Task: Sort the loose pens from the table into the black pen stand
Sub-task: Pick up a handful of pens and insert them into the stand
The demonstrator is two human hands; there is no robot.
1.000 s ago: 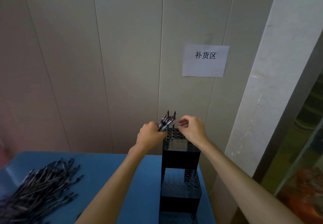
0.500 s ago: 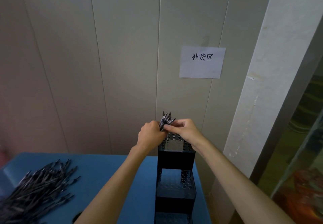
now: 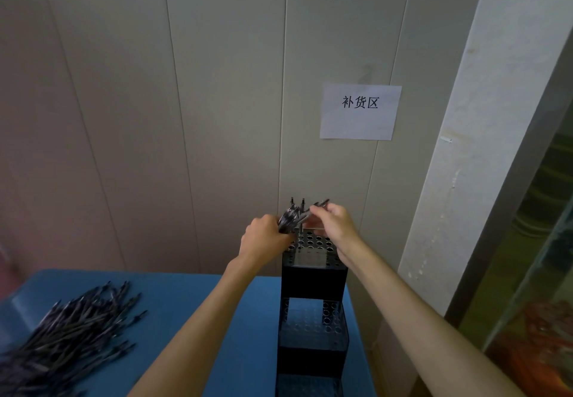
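Left grip (image 3: 263, 237) fisted round a bundle (image 3: 290, 218); right grip (image 3: 333, 221) pinching one pen (image 3: 316, 206), both over the stand (image 3: 313, 272) on the tabletop (image 3: 186, 303). Big pile (image 3: 65, 331) left waiting. Risks: bundle slipping loose, pen missing its small hole.

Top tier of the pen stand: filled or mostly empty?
Mostly empty: the top tier shows rows of open holes; one pen seems to stand in it.

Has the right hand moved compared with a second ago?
Yes. The right hand has gone left across the pen stand top to the pen bundle and pinches one pen.
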